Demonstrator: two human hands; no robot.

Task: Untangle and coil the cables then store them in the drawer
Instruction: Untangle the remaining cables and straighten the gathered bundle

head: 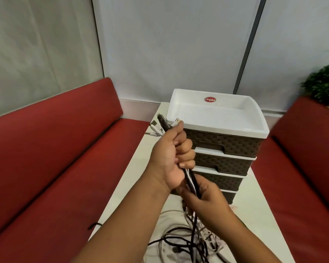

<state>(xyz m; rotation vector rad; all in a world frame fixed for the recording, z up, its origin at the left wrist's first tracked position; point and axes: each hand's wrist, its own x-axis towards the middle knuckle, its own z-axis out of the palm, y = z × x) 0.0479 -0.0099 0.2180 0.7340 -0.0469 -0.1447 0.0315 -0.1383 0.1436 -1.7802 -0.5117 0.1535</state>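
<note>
My left hand point(171, 156) grips a bundle of black and white cables point(191, 182) in a fist, held up in front of the drawer unit. Several plug ends point(160, 123) stick out above that fist. Just below, my right hand point(205, 200) is curled round the same bundle. The loose ends of the cables hang down into a tangled heap point(182, 245) on the white table point(135, 168). The drawer unit point(226, 147) has brown woven-pattern drawers, all pushed in, and a white tray top.
Red sofa seats flank the table, one on the left point(55, 158) and one on the right point(302, 177). A green plant point(325, 84) stands behind the right sofa. White panelled walls rise behind the table.
</note>
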